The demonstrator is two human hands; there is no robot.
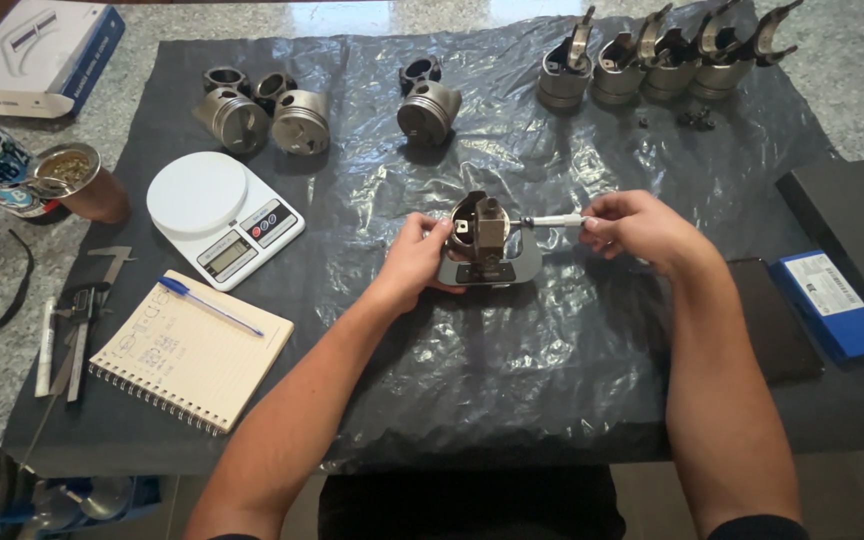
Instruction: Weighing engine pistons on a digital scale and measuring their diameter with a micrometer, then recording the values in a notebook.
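Holding a metal piston (479,228) in the middle of the black plastic sheet (552,380) on the table (852,90), the left hand (417,262) has its grip closed around the left side of the part. The right hand (637,225) has its fingers pinched together on the thimble of a micrometer (552,221), whose frame sits under and around the piston. To do this measuring well, I think the piston must stay steady and square between the two faces, and the thimble should be turned softly, only until light contact, so the reading is not forced. A white kitchen scale (222,215) and an open spiral notebook (192,350) with a blue pen (210,306) lie to the left, near enough for writing values. More pistons (262,115) wait at the far edge of the sheet.
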